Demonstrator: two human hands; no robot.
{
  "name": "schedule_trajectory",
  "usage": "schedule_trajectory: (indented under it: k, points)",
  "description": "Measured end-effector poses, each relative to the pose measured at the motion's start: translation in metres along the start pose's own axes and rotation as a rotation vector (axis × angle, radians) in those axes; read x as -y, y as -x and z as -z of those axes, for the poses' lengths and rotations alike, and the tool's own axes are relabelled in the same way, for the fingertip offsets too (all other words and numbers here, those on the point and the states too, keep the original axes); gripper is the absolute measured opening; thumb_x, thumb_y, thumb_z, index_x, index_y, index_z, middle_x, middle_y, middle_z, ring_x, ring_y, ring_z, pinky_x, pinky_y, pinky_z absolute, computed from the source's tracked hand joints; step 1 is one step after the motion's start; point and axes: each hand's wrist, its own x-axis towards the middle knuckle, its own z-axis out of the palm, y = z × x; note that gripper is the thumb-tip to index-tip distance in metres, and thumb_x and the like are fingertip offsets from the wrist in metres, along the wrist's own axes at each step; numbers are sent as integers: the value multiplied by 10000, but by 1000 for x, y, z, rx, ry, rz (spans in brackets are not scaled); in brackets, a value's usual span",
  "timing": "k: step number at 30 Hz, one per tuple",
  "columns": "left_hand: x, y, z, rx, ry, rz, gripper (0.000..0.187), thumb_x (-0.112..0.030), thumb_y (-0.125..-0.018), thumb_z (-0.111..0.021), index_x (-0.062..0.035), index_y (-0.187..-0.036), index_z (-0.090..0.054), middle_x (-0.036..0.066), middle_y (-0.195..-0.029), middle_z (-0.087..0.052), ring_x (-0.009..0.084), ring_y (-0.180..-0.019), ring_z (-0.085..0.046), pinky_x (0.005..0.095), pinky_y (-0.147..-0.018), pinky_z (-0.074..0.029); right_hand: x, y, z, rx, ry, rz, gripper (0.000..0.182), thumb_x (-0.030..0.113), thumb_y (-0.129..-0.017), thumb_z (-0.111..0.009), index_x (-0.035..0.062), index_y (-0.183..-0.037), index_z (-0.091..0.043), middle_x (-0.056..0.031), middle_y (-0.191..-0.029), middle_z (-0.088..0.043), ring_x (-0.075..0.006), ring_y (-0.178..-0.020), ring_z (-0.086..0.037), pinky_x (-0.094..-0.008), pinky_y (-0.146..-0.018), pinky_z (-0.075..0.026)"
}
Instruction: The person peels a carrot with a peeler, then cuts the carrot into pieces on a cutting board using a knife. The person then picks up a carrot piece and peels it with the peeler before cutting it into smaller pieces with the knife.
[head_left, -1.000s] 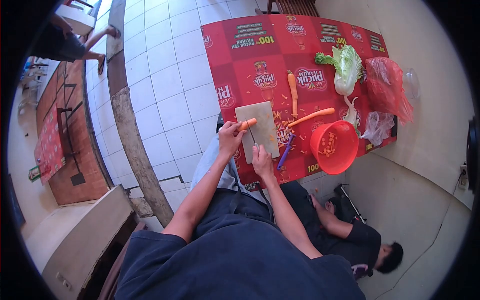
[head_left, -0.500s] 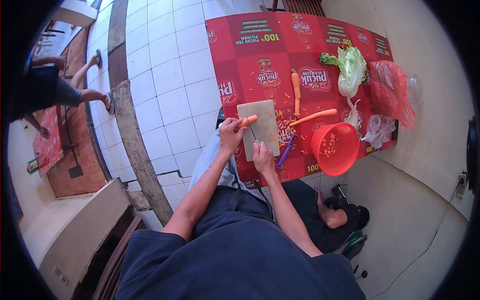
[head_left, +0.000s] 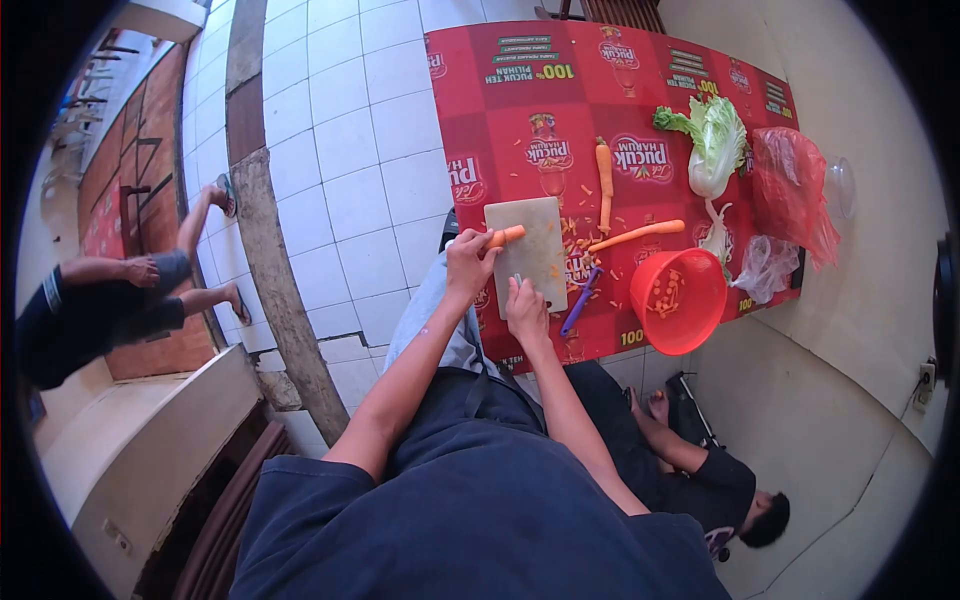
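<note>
My left hand (head_left: pixel 470 264) grips a peeled carrot piece (head_left: pixel 507 236) at the left edge of the pale cutting board (head_left: pixel 538 222). Over the board's lower part, my right hand (head_left: pixel 526 310) is closed round a knife (head_left: pixel 516 280); little of its blade shows, and it appears apart from the carrot. Just right of the board lies a purple-handled peeler (head_left: pixel 581 303) among orange peelings. Two longer carrots, one upright in view (head_left: pixel 604 185) and one slanting (head_left: pixel 640 234), rest beyond it. A red bowl (head_left: pixel 640 308) holds small cut carrot pieces (head_left: pixel 667 292).
A napa cabbage (head_left: pixel 716 150), a red plastic bag (head_left: pixel 790 195) and a clear bag (head_left: pixel 765 268) lie on the red-covered table (head_left: pixel 500 105). One person (head_left: pixel 700 485) sits low at my right; another (head_left: pixel 110 300) is at the far left beyond the tiled floor (head_left: pixel 330 120).
The knife blade, which lay across the carrot, has drawn back toward me. The view has shifted slightly. The person at left has moved; the seated person has leaned outward.
</note>
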Motion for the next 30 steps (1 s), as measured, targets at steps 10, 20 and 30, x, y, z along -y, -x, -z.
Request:
schedule_trajectory:
  k: [10, 20, 30]
  points:
    - [2, -1, 1, -18, -48, -55, 369, -53, -779, -844, -7, -1133, -755, 114, -872, -679, 213, -702, -694, 309, -648, -584, 4, -3, -10, 5, -57, -45, 457, 404, -1067, -457, -23, -1004, -606, -358, -877, -672, -555, -875, -659, -634, -763, -522]
    - [3, -5, 2, 64, -24, 47, 367, -124, -799, -806, -24, -1147, -752, 126, -924, -671, 312, -872, -655, 410, -794, -533, 9, -8, -3, 35, -44, -49, 504, 414, -1052, -472, -42, -934, -651, -349, -881, -677, -553, -895, -657, -614, -809, -515]
    - [3, -6, 1, 52, -65, -24, 375, -126, -815, -795, -18, -1169, -742, 128, -951, -663, 312, -891, -636, 410, -805, -522, 3, -15, -6, 11, -200, 27, 569, 393, -1080, -410, -88, -887, -645, -369, -859, -652, -562, -874, -640, -616, -785, -481]
